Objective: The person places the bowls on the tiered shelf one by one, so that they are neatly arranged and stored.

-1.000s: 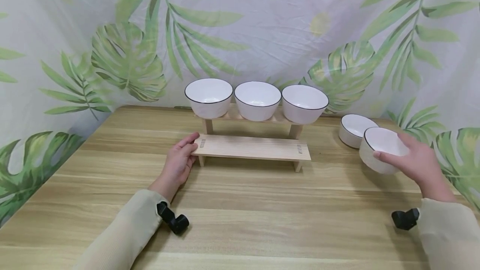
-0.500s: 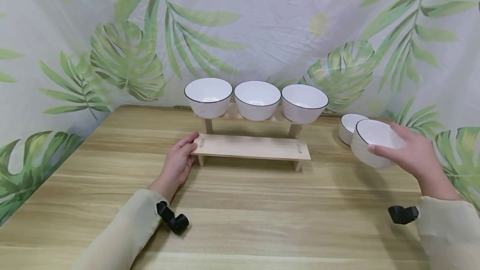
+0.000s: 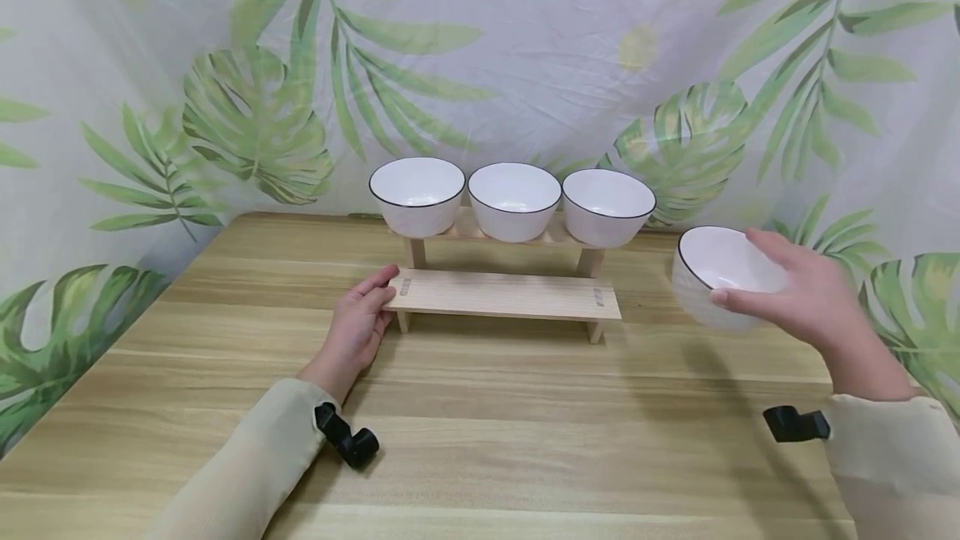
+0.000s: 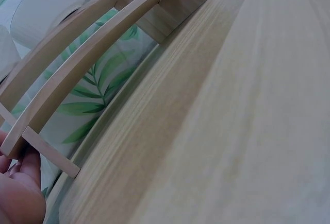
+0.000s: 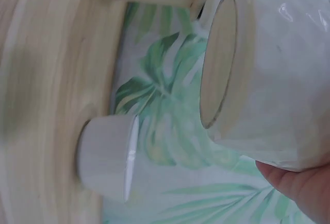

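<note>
In the head view my right hand (image 3: 806, 290) grips a white bowl (image 3: 712, 307) with a dark rim, thumb at its front and fingers behind. The right wrist view shows this bowl (image 5: 273, 74) raised off the table, its base facing the camera. My left hand (image 3: 356, 319) pinches the left end of the lower shelf of a two-tier wooden rack (image 3: 502, 294). Along its upper tier stand three white bowls, a left bowl (image 3: 417, 198), a middle bowl (image 3: 514, 202) and a right bowl (image 3: 609, 207).
Another white bowl (image 5: 105, 157) stands on the table, hidden behind the held bowl in the head view. A leaf-print cloth (image 3: 555, 82) hangs behind the wooden table (image 3: 525, 440).
My right hand has moved left and slightly up with the held bowl, which now covers the bowl behind it in the head view. My left hand and the rack stay still.
</note>
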### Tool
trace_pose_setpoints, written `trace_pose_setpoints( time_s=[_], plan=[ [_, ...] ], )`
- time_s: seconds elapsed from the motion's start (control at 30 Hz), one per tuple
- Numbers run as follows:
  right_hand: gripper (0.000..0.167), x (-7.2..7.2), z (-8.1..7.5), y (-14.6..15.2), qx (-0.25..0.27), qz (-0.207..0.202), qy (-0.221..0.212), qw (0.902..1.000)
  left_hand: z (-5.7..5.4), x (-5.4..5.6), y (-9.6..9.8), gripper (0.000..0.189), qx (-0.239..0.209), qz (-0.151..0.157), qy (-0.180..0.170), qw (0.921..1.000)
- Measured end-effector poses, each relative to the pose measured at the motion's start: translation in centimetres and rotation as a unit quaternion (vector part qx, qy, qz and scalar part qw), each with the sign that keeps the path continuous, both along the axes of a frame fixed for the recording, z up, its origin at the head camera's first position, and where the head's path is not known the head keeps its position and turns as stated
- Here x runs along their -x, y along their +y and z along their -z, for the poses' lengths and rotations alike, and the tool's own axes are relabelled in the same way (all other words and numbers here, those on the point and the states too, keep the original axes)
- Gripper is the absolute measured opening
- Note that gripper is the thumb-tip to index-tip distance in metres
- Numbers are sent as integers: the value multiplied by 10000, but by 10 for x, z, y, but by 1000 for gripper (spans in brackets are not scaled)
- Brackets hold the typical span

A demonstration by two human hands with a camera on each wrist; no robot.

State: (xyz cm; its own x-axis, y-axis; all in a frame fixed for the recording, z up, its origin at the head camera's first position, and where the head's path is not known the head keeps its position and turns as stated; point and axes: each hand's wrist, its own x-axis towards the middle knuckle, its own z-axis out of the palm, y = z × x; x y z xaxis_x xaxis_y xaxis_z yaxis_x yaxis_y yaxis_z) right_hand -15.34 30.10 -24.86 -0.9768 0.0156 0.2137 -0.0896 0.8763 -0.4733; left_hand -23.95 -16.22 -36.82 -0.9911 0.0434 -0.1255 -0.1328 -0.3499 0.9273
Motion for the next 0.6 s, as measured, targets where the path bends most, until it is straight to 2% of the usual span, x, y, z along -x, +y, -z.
trace_pose_setpoints(
  time_s=[0.33,0.47,0.6],
  plan=[
    [89,-8,-9,-24,-81,-519,95,9986,1,0,0,49,-29,-14,12,10000],
    [88,-8,-9,-33,-76,-788,302,9964,0,0,0,49,-37,1,21,10000],
    [86,-5,-5,-41,117,-1068,484,9930,2,-2,0,48,-51,34,275,9996]
  ],
)
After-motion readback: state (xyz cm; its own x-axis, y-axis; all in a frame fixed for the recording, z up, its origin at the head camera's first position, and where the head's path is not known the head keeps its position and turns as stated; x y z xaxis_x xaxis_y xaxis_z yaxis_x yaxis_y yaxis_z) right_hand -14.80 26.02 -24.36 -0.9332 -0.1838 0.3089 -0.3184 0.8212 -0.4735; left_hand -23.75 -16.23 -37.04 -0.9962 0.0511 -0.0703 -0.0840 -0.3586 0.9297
